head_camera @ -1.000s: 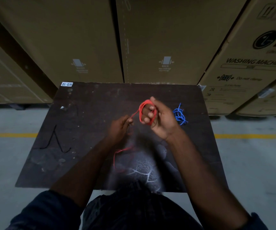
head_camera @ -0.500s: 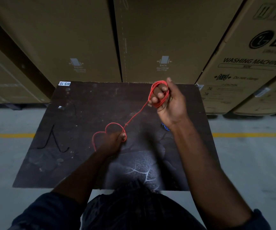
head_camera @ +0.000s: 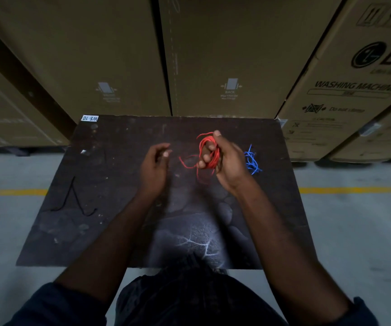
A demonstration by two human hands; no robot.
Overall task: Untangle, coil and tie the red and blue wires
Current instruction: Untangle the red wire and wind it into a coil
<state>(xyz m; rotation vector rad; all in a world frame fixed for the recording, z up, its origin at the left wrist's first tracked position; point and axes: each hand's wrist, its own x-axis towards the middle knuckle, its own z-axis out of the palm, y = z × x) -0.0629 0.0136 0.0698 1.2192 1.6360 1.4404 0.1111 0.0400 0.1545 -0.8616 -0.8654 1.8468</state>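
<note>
While the red wire (head_camera: pixel 209 152) is gripped as a coil around the right hand's (head_camera: pixel 227 161) fingers above the table (head_camera: pixel 119 220), its loose tail could be sprung free, since the left hand (head_camera: pixel 153 168) is held open and empty; the blue wire (head_camera: pixel 251 161) is left lying tangled just beside

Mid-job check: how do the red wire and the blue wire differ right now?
The red wire is wound in loops around the right hand, with a loose tail hanging off to the left; the blue wire lies untouched on the table, to the right of that hand. The red looks roughly coiled; the blue is a loose tangle with ends sticking out. Both are thin, flexible and not yet tied.
</note>
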